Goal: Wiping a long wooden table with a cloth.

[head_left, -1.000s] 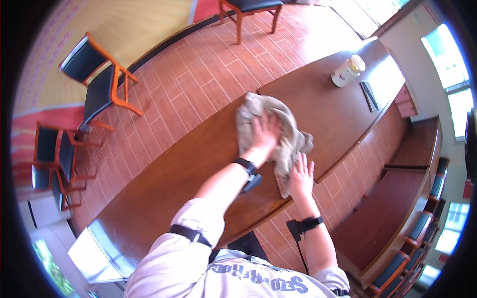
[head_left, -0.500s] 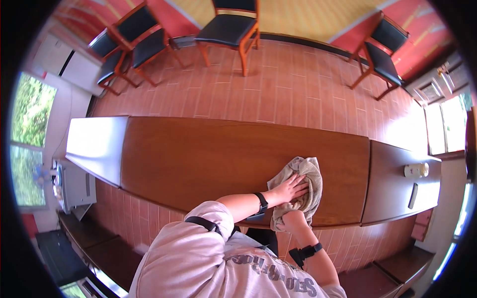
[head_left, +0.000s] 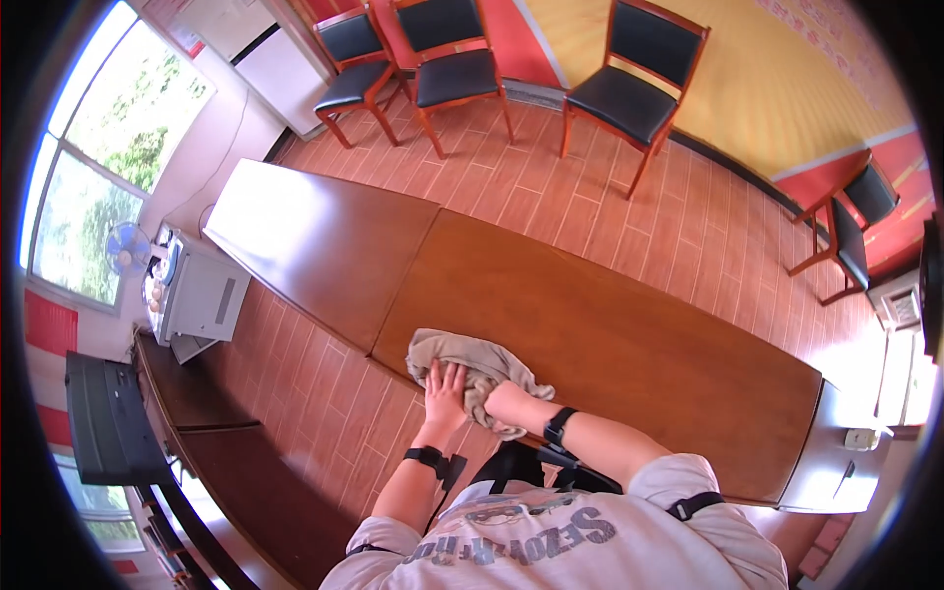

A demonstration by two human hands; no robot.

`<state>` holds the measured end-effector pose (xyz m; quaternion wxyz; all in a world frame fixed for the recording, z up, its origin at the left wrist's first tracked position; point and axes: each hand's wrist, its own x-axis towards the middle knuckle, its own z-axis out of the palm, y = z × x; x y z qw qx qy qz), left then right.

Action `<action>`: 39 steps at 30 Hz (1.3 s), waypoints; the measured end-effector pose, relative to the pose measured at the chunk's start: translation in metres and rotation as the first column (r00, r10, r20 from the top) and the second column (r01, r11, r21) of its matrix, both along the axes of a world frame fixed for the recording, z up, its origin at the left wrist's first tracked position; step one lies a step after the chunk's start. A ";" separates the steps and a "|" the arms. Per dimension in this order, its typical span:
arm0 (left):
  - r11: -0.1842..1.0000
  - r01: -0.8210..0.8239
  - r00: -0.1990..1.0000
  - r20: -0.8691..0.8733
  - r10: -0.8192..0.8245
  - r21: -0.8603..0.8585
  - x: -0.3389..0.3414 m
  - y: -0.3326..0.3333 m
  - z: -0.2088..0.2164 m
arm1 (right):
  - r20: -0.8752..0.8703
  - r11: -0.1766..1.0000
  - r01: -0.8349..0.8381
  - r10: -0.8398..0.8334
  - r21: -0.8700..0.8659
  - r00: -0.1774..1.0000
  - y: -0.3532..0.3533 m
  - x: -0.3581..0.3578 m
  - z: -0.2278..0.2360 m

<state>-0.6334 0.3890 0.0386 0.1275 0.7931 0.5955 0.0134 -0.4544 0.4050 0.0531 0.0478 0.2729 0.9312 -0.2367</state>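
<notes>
A crumpled beige-grey cloth (head_left: 462,349) lies on the near edge of the long brown wooden table (head_left: 590,334), close to a seam in the tabletop. My left hand (head_left: 445,395) lies on it with the fingers stretched out, pressing down from above. Just to its right, my right hand (head_left: 513,405) is closed, its fingers curled into a fold of the same cloth. The fingertips of the right hand are hidden by the fabric. Both wrists wear black straps.
Several dark-seated wooden chairs (head_left: 629,98) stand beyond the table. A light-coloured jar (head_left: 862,439) sits at the table's right end. On the left are a grey cabinet (head_left: 208,295), a blue fan (head_left: 128,249) and a low dark bench (head_left: 206,393).
Both hands and the cloth have moved left along the table's near edge, toward the left seam. The whole view has turned, so the table now runs slanted.
</notes>
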 end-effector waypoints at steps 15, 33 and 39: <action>0.973 0.102 0.790 -0.577 -0.206 -0.208 0.080 -0.042 0.001 | 0.046 0.959 0.283 -0.282 -0.020 0.958 -0.093 0.105 -0.003; 0.992 0.023 0.967 0.250 -0.053 0.120 -0.164 -0.023 0.042 | -0.109 0.960 0.253 -0.241 0.120 0.964 -0.008 -0.073 -0.006; 0.591 -0.757 0.615 -0.002 0.788 -0.279 -0.449 -0.180 -0.009 | 0.114 0.945 0.319 -0.325 0.069 0.939 0.072 -0.213 -0.006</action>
